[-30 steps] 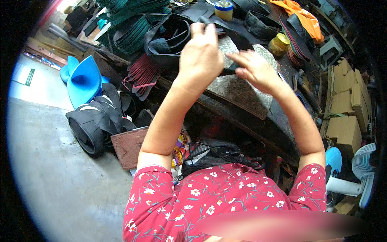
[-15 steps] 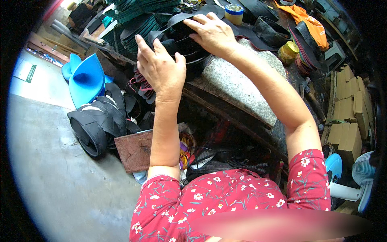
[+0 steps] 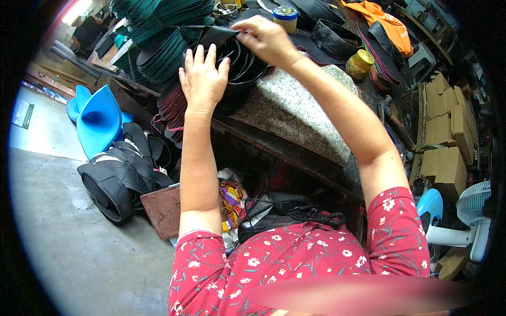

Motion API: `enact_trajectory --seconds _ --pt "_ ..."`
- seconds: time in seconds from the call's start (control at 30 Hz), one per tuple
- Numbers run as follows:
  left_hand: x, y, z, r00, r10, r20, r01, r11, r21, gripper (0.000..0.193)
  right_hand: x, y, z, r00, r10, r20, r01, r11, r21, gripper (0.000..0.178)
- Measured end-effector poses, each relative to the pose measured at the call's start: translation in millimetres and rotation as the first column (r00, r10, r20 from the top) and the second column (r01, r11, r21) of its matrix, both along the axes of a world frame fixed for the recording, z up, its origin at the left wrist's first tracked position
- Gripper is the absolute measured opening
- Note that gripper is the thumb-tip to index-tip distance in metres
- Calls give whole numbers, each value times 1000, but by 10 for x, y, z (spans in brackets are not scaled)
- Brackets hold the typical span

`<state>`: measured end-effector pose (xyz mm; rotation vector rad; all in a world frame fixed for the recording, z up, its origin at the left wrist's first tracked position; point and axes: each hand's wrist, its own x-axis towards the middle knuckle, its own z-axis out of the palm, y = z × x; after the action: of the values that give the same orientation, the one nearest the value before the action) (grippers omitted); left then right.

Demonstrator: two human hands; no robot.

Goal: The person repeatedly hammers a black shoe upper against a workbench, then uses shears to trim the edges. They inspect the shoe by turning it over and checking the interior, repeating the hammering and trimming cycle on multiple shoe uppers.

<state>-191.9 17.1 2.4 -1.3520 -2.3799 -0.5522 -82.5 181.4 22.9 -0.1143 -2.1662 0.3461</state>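
My right hand (image 3: 268,43) is closed, its fingertips pinching the right end of a flat black strip (image 3: 219,35) that looks like shoe-sole material. My left hand (image 3: 204,79) lies at the strip's left side, palm down with fingers stretched and apart; whether its fingertips touch the strip is hard to see. Below and between the hands are curved black bands (image 3: 246,66) in a dark heap or container. Left of my left hand hang stacked dark pieces with pink edges (image 3: 171,108). Behind rises a tall stack of green-edged dark sheets (image 3: 153,23).
A stone slab (image 3: 300,105) lies on the bench before me. Farther right stand a yellow-lidded jar (image 3: 360,64), a blue-and-white tub (image 3: 285,20) and an orange cloth (image 3: 382,23). Black rolls (image 3: 113,181) and blue foam sheets (image 3: 100,124) sit on the floor left; cartons (image 3: 445,168) and a fan (image 3: 474,210) are right.
The strip, arched up between both hands before, now shows flatter and shorter. My left hand's fingers have straightened, and my right fingers have closed at the strip's end. The whole view has shifted.
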Motion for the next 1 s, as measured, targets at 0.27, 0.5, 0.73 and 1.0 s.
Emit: enact_trajectory --seconds 0.27,0.5,0.73,1.0 --pt "-70 58 -109 996 -50 73 39 989 144 65 1085 1553 -146 283 -703 652 780 564 270 72" --pt "13 21 -94 992 -121 -29 123 913 389 62 1559 2493 -31 792 -576 204 611 738 -287 37" --pt "54 -130 -70 953 -244 -181 304 737 604 36 2018 1795 860 961 -100 -257 -13 914 -406 37" --pt "-138 -92 235 943 -141 -301 202 962 184 24 2408 -450 146 597 -198 777 78 979 189 27"
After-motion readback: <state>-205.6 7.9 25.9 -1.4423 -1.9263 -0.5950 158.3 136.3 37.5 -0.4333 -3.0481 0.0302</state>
